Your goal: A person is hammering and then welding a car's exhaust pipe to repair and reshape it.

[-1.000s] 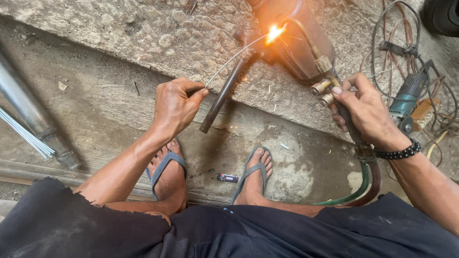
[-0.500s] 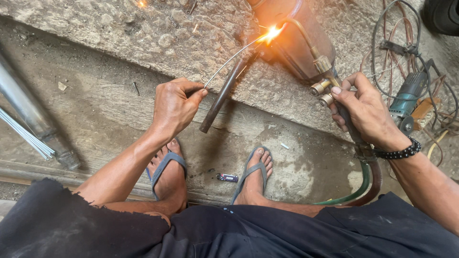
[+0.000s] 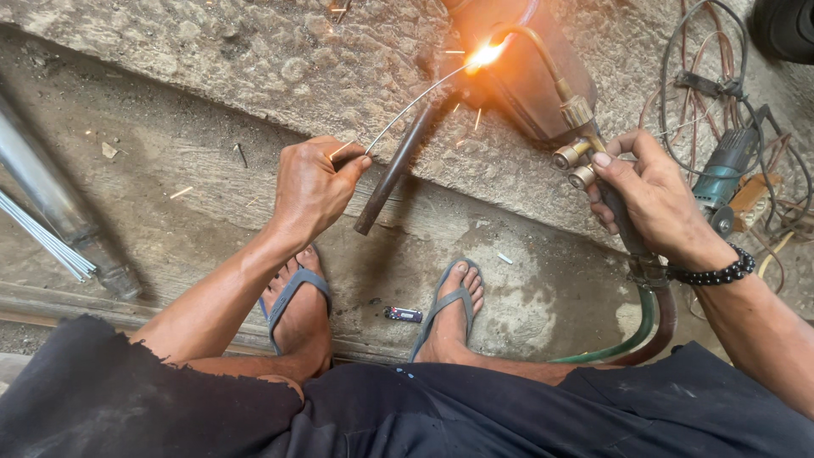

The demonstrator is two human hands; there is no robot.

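Here, nearest the camera, the person squats in dark shorts, feet in blue sandals on the concrete floor (image 3: 526, 297), with a small lighter (image 3: 404, 315) lying between them. The left hand (image 3: 312, 188) has its grip pinched shut on a thin wire rod (image 3: 407, 108), which runs up and right to the flame. The right hand (image 3: 649, 197) has its grip wrapped closed round the handle of a gas torch (image 3: 577, 127), whose brass valves sit just above the fingers and whose green and red hoses (image 3: 649, 326) trail down behind the wrist. The step in hand looks like brazing: the bright flame (image 3: 485, 56) meets the wire tip at the top of a dark pipe (image 3: 398, 170) where it joins a rusty brown metal body. The next move probably calls for feeding the wire steadily into the glowing joint. Farther right, an angle grinder (image 3: 725, 174) lies among tangled cables.
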